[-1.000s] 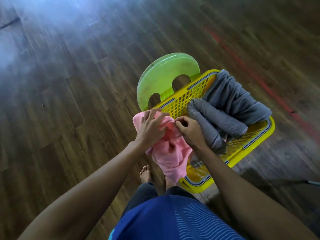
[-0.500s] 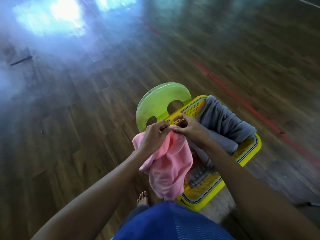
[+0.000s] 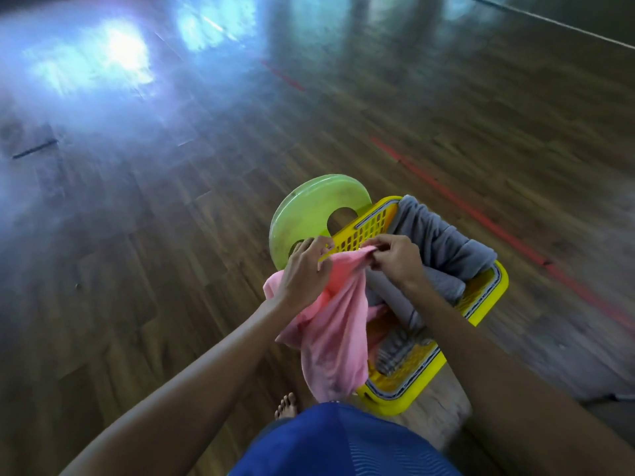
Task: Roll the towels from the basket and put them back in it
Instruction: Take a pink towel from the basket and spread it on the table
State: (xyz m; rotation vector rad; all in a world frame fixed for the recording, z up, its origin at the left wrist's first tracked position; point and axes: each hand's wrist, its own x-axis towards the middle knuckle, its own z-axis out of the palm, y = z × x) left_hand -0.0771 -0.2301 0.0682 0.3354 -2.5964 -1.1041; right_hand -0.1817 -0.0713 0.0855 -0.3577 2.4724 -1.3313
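Both the left hand [image 3: 304, 269] and right hand [image 3: 395, 261] pinch a limp, unrolled pink towel [image 3: 333, 338] by the basket [image 3: 395, 401].

Bright blue shirt [image 3: 343, 444] with fine, paler wavy lines at six o'clock. Left hand [image 3: 304, 269] and right hand [image 3: 395, 259] bare, forearms bare. Bare toes [image 3: 286, 406] at the shirt's ten o'clock.
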